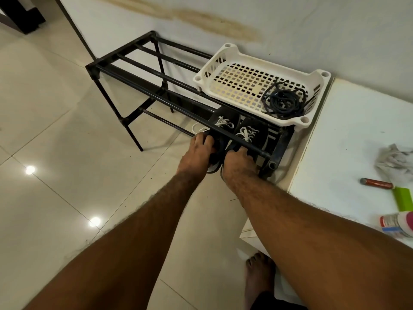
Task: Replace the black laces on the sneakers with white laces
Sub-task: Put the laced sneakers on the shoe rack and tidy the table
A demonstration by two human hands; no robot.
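Note:
Two black sneakers sit side by side on the lower shelf of a black metal shoe rack [125,61]. The left sneaker [220,118] and the right sneaker [257,130] both carry white laces [224,124]. My left hand [196,154] grips the heel of the left sneaker. My right hand [238,166] grips the heel of the right sneaker, its fingers curled under the rack's front bar. A coil of black laces [282,101] lies in a white plastic basket [223,57] on the rack's top shelf.
A white counter [348,139] stands right of the rack with a grey rag [395,159], a red-handled tool [377,183], a green block [403,198] and a bottle [397,224]. Beige floor tiles spread to the left. My bare foot [259,271] stands below.

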